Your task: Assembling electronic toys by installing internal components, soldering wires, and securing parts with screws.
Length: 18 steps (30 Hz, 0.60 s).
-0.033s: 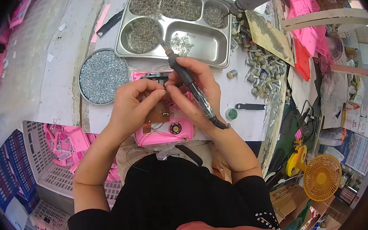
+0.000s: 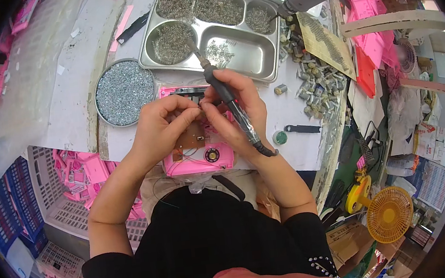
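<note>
On the table before me lies a pink plastic casing [image 2: 176, 165] with a brown circuit board [image 2: 192, 138], thin wires and a small round black part [image 2: 212, 155]. My left hand [image 2: 164, 126] is closed in a pinch over the casing's upper part; whatever lies between its fingertips is too small to make out. Against these fingertips, the thumb and index finger of my right hand [image 2: 241, 112] are pinched too. A soldering iron [image 2: 223, 91] with a black handle rests in the right hand, its metal tip pointing up and away over the tray.
Beyond the casing stands a compartmented metal tray [image 2: 257, 54] holding small springs. A round dish of small metal pieces [image 2: 125, 92] is on the left. Several small metal cylinders [image 2: 317, 83] lie at right, near a green-topped round item [image 2: 280, 137]. A crate [image 2: 53, 184] holds pink parts.
</note>
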Each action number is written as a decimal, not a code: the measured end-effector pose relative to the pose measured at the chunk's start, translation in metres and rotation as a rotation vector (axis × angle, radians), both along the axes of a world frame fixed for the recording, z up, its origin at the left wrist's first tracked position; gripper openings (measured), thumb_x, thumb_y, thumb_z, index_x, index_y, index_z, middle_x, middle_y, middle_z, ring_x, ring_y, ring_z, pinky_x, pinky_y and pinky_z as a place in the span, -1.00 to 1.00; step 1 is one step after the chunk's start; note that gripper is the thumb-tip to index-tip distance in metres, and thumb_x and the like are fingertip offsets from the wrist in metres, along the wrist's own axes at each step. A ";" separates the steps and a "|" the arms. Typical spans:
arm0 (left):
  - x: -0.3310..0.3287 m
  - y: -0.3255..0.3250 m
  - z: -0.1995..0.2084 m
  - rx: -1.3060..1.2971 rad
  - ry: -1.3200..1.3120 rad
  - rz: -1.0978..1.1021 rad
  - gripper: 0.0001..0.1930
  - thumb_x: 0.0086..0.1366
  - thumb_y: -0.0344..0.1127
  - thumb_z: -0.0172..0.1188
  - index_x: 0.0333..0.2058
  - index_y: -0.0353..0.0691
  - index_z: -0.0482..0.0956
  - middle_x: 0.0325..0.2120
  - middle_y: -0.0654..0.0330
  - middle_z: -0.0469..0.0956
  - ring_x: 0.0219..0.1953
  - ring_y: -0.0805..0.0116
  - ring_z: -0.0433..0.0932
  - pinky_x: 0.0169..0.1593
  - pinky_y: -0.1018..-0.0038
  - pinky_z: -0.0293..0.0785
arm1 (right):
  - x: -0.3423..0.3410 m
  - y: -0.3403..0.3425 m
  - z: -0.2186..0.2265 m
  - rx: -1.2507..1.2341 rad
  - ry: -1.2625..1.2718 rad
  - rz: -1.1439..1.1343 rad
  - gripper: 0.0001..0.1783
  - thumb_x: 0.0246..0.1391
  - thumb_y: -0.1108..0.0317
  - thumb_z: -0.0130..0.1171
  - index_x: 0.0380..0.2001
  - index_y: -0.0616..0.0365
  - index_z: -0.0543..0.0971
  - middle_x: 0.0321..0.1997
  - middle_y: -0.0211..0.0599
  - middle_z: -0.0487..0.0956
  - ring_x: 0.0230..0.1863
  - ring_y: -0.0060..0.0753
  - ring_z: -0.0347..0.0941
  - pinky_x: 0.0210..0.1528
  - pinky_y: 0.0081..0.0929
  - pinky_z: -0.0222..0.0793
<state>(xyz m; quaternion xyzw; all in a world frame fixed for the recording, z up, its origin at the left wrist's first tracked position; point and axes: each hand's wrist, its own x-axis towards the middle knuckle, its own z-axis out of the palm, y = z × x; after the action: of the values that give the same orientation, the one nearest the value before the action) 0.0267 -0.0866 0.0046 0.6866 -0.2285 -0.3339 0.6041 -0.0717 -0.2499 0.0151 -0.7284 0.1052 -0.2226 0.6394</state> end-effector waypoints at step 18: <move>0.005 -0.001 0.017 0.077 -0.205 -0.073 -0.88 0.27 -0.39 0.37 -0.33 -0.35 0.70 -0.51 0.23 0.67 -0.50 0.57 0.57 -0.39 0.56 0.50 | -0.010 0.000 -0.012 -0.089 -0.037 -0.002 -0.44 0.05 0.65 0.31 0.15 0.17 0.49 -0.16 -0.19 0.60 -0.17 -0.36 0.64 -0.08 -0.48 0.55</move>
<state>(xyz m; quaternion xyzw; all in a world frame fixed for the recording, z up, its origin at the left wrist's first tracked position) 0.0312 -0.0881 0.0218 0.7312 -0.3010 -0.2922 0.5379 -0.0815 -0.2497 0.0031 -0.7517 0.0844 -0.2410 0.6081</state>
